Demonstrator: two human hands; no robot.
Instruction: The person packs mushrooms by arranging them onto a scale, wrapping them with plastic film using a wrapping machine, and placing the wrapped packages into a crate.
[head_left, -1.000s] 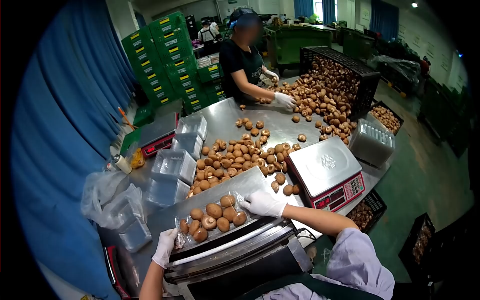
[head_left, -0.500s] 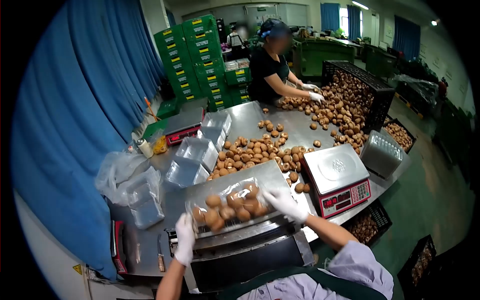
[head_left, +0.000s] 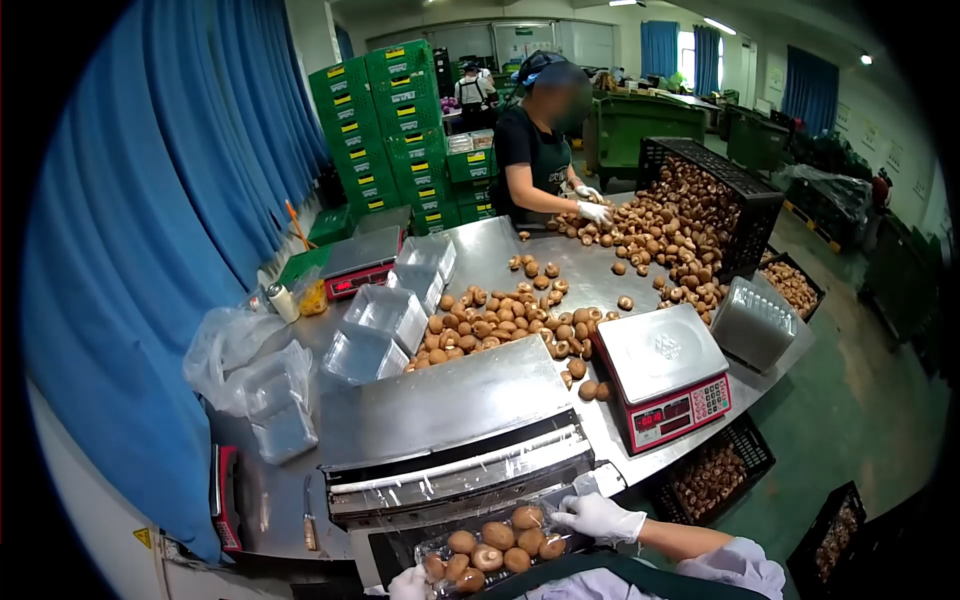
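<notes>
Close to my body, a clear tray of brown mushrooms (head_left: pixel 492 552) under plastic film lies low over the front of a wrapping machine (head_left: pixel 440 400). My left hand (head_left: pixel 408 583), in a white glove, is closed at the tray's left end and partly cut off by the frame's bottom edge. My right hand (head_left: pixel 603 520), also gloved, is closed at the tray's right end, thumb and finger at the film there. Just beyond the tray runs the machine's white roller (head_left: pixel 460 470) with film around it.
Loose mushrooms (head_left: pixel 490 325) lie behind the machine. A scale (head_left: pixel 668 365) stands right, clear trays (head_left: pixel 385 315) left, a knife (head_left: pixel 309 515) lower left. Across the table a co-worker (head_left: pixel 540 150) handles mushrooms beside a tipped black crate (head_left: pixel 745 200).
Both hands have brought the mushroom tray from above the machine's top plate down toward my body. The roller is now uncovered. The co-worker's hands have moved slightly left.
</notes>
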